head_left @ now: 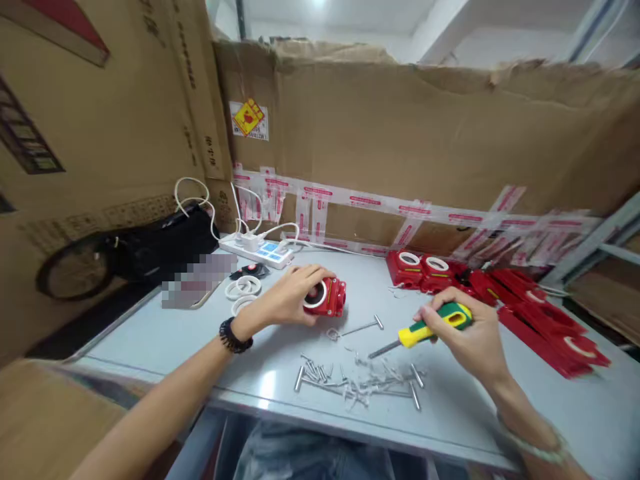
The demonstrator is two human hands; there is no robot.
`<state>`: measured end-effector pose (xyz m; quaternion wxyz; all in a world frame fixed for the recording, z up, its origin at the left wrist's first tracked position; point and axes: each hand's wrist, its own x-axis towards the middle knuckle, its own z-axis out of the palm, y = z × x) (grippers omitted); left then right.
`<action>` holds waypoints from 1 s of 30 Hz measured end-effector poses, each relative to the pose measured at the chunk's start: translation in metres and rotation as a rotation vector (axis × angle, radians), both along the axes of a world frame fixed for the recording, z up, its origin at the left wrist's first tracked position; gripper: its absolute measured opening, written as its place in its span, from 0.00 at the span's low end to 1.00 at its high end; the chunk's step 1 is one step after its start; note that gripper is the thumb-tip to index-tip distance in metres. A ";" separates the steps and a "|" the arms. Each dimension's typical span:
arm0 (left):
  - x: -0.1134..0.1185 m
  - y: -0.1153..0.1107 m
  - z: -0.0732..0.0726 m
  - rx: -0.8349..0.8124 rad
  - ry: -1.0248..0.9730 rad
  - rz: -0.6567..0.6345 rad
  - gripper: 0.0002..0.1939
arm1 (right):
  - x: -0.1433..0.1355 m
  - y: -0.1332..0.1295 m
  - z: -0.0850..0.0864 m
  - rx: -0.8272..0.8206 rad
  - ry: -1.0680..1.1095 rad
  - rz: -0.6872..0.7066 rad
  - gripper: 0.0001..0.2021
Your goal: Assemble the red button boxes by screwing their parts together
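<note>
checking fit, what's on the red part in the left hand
A white ring around a dark center; the left hand hides much of the left side of the red part.

One screwdriver (413,334); four T-shaped rods (361,328); two wristbands (231,337); one power strip (271,251).

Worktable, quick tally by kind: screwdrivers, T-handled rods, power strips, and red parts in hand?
Screwdriver, in the right hand: 1
T-handled rods: 4
Power strip: 1
Red part, in the left hand: 1
Total: 7

Hands (286,294) on red housing (337,300), screwdriver (415,335)
</note>
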<state>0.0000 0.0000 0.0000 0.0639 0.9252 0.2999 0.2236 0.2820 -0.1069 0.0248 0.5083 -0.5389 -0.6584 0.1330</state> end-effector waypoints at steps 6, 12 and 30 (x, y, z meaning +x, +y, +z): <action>0.003 0.002 -0.002 -0.003 0.084 -0.012 0.34 | -0.007 0.004 -0.009 -0.040 0.016 0.059 0.09; 0.004 -0.005 0.001 0.066 0.073 0.000 0.39 | -0.003 0.001 -0.006 0.031 0.008 0.004 0.09; 0.049 -0.036 -0.018 -0.105 0.027 -0.316 0.06 | 0.002 0.010 -0.006 0.055 0.204 -0.100 0.10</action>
